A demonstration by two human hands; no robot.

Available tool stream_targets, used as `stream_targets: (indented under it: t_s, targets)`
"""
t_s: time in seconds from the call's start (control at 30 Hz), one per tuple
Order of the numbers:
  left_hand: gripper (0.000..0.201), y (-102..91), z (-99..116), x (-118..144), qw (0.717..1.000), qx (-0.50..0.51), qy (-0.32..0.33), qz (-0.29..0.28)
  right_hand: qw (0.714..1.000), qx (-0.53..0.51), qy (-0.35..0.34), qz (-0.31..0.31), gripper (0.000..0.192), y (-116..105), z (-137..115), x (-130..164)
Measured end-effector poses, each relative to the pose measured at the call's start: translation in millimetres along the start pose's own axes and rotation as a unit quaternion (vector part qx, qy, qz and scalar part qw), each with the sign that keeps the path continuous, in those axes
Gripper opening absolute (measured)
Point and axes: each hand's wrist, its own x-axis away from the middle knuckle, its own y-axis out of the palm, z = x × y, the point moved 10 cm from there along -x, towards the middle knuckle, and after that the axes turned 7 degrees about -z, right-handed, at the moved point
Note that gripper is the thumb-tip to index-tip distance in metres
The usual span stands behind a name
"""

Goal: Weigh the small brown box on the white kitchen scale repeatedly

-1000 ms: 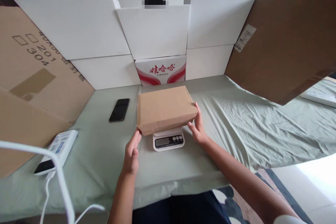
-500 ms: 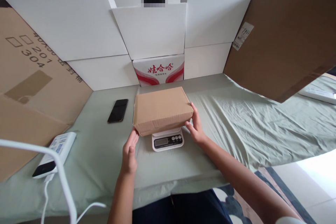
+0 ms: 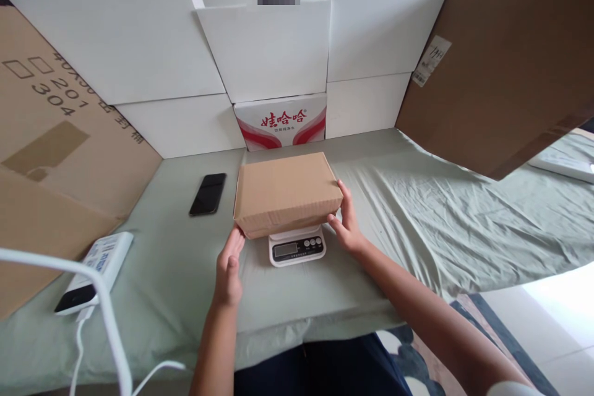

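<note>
A closed brown cardboard box [image 3: 288, 189] rests on or just above a small white digital kitchen scale [image 3: 297, 250], whose weighing plate it hides; I cannot tell whether its weight is on the plate. The scale's display and round buttons face me, and no reading can be made out. My left hand [image 3: 231, 269] supports the box at its near left corner, fingertips partly beneath it. At the right end, my right hand [image 3: 346, 219] grips the near corner, thumb in front and fingers along the side.
A black phone [image 3: 208, 193] lies left of the box. Farther left is a white power bank [image 3: 95, 272] with a white cable [image 3: 109, 309]. White boxes [image 3: 273, 52] stand behind, and large cartons [image 3: 492, 68] flank the green cloth [image 3: 399, 198]. A pixelated patch shows above the boxes.
The view has shifted slightly. Both hands keep their places on the cardboard box, and the box and scale show no clear movement.
</note>
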Motion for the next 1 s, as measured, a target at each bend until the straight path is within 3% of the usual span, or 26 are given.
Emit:
stream_targets:
  t_s: [0.27,0.5,0.63,0.7,0.8,0.9,1.0]
  targets:
    - [0.097,5.3,14,2,0.999,0.016,0.029,-0.008,0.999,-0.003,-0.003,0.04,0.076,-10,-6,0]
    - [0.096,5.2,9,4,1.0,0.017,0.015,-0.006,1.0,-0.023,0.006,-0.001,0.076,0,-3,1]
    - [0.093,10.5,32,3,0.999,0.027,0.036,-0.002,0.997,-0.069,0.023,0.008,0.08,-4,-8,-5]
    - [0.089,15.1,54,-11,0.997,0.036,0.061,0.007,0.997,-0.071,0.017,0.035,0.08,-13,-14,-21]
    - [0.079,24.6,67,-59,0.997,0.036,0.065,0.024,0.996,-0.054,0.011,0.077,0.075,-21,-8,-60]
    - [0.078,35.4,47,-118,0.998,0.038,0.037,0.02,0.993,-0.076,0.018,0.091,0.07,-9,25,-99]
    - [0.08,37.0,13,-151,0.999,0.029,0.017,0.019,0.988,-0.113,0.042,0.093,0.075,12,64,-116]
